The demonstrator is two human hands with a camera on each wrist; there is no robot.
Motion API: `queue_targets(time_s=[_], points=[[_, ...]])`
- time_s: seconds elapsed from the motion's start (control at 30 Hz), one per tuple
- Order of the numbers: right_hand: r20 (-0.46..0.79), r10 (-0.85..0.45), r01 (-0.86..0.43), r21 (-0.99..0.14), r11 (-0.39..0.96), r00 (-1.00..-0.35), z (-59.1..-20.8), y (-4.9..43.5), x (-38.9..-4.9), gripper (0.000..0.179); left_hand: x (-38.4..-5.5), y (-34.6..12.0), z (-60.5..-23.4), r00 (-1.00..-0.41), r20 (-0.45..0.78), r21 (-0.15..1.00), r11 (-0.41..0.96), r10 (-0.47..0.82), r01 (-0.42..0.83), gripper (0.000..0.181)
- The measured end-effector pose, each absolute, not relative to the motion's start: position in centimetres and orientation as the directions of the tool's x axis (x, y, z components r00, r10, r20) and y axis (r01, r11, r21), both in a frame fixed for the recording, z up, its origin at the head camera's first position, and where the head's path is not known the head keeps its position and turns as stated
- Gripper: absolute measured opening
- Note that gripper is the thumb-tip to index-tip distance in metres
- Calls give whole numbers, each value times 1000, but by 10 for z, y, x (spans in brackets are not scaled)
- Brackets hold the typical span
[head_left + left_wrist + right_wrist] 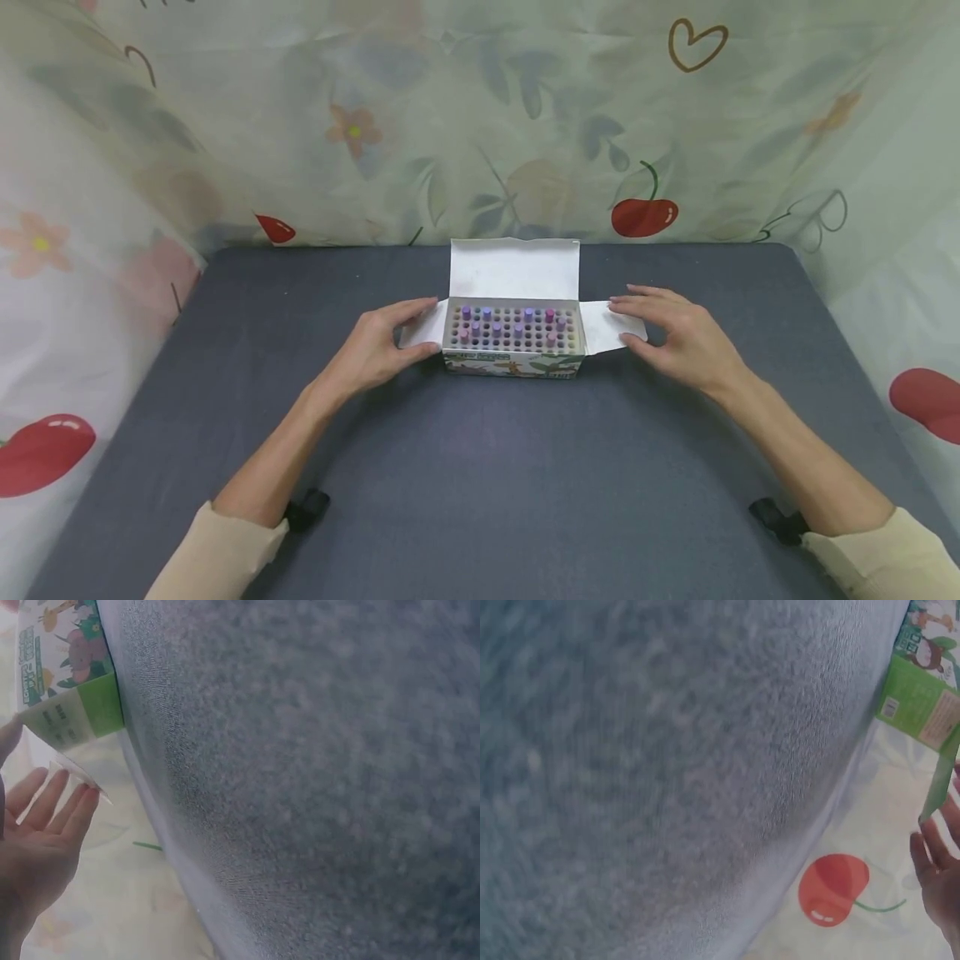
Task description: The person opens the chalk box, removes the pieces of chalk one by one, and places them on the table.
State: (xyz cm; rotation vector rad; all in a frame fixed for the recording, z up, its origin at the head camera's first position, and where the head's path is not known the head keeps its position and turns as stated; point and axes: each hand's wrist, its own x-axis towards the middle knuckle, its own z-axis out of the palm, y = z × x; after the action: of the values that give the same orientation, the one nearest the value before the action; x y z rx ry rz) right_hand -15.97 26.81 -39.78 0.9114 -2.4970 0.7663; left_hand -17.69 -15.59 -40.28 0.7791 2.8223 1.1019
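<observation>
A cardboard box (513, 364) with printed animals on its front sits on the table, its white lid (514, 268) raised at the back. Inside is a holed tray with several purple and pink pegs (497, 330) standing in it; their kind cannot be told. My left hand (372, 348) is at the left side flap (424, 327), fingers extended against it and thumb near the box's front corner. On the other side, the fingers of my right hand (686, 337) touch the right side flap (611, 327), loosely spread. Green end panels (915, 701) show in both wrist views.
A dark grey cloth-covered table (510, 483) lies under the box and both arms. Behind it and at the sides hangs a pale curtain (450, 125) printed with flowers, leaves and cherries. Black straps (307, 508) sit on both wrists.
</observation>
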Motion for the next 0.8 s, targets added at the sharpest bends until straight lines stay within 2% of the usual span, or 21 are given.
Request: queue_targets(time_s=[0.13, 0.23, 0.33, 0.47, 0.6, 0.7, 0.8], points=[[527, -456, -675, -362, 643, -717, -401, 263, -159, 45, -178, -153, -404, -880, 133, 673, 610, 455, 418, 66], [495, -426, -629, -377, 680, -757, -404, 258, -156, 45, -179, -151, -404, -883, 106, 702, 595, 457, 392, 68], [413, -402, -561, -414, 717, -818, -405, 252, -151, 45, -180, -149, -405, -882, 80, 738, 567, 464, 365, 71], [255, -356, -438, -533, 724, -899, -406, 243, -146, 48, -181, -146, -408, -881, 41, 809, 502, 471, 306, 75], [119, -343, -325, -692, 644, -932, -407, 235, -143, 53, -181, -144, -411, -879, 25, 867, 426, 477, 256, 78], [87, -347, -287, -762, 581, -934, -409, 232, -143, 54, -182, -143, -413, -871, 25, 898, 372, 491, 235, 79], [92, -336, -278, -780, 561, -937, -411, 231, -142, 53, -182, -142, -414, -865, 22, 914, 341, 502, 220, 78]])
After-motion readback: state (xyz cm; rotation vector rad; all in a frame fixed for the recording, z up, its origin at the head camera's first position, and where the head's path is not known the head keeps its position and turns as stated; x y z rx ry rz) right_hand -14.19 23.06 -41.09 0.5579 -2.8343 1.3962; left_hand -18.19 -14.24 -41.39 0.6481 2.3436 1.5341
